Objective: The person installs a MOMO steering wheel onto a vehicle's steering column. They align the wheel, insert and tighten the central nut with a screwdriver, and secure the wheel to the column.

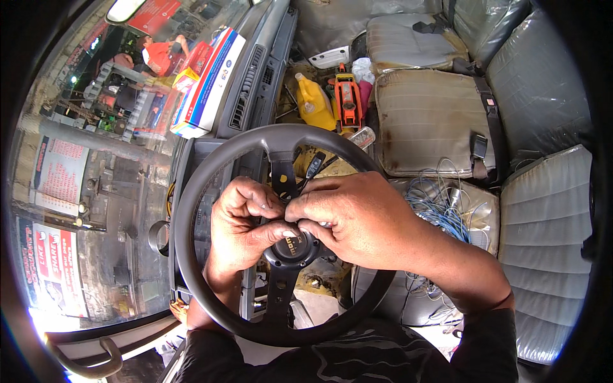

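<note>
Our right hand [357, 220] and left hand [237, 220] meet over the hub [292, 250] of the wheel [184, 223], fingers [314, 205] bent, tips drawn together, though we cannot tell what, if anything, they grasp. The hub sits mid-wheel, partly hidden under our hands. To its right we see wires [440, 207] tangled on a seat [490, 223], and beyond the wheel 1 jug [314, 105] beside 1 jack [348, 99].
</note>
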The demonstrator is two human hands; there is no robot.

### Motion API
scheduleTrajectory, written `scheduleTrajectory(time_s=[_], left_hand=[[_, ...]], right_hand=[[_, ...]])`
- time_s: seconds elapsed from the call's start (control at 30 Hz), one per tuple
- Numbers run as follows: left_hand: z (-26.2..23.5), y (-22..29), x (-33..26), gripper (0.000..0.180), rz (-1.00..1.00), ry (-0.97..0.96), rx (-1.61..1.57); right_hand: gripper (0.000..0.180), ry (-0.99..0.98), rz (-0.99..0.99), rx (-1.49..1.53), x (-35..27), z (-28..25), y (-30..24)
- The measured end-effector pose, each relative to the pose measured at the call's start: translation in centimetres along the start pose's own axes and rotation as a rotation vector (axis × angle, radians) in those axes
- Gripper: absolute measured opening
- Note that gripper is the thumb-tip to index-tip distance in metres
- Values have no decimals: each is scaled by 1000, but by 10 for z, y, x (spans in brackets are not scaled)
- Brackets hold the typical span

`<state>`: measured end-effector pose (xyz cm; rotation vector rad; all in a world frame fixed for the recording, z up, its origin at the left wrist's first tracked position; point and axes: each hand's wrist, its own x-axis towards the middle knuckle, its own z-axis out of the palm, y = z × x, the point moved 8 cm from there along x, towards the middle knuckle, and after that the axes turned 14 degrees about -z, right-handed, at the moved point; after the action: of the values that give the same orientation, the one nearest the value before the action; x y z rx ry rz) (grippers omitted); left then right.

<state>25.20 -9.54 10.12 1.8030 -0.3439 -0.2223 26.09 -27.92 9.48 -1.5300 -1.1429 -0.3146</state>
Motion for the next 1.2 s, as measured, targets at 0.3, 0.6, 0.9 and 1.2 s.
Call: scheduleTrajectory(time_s=[0.3, 0.6, 0.9, 1.2], left_hand=[[-3, 4, -21, 99, 30, -165, 714], [2, 4, -29, 87, 69, -117, 746], [2, -4, -31, 90, 98, -161, 636], [8, 2, -31, 89, 177, -158, 757]], right_hand=[[15, -237, 164, -142, -36, 19, 2], [7, -270, 157, -390, -26, 34, -18], [6, -308, 167, -581, -38, 43, -26], [24, 460, 126, -359, -14, -75, -112]])
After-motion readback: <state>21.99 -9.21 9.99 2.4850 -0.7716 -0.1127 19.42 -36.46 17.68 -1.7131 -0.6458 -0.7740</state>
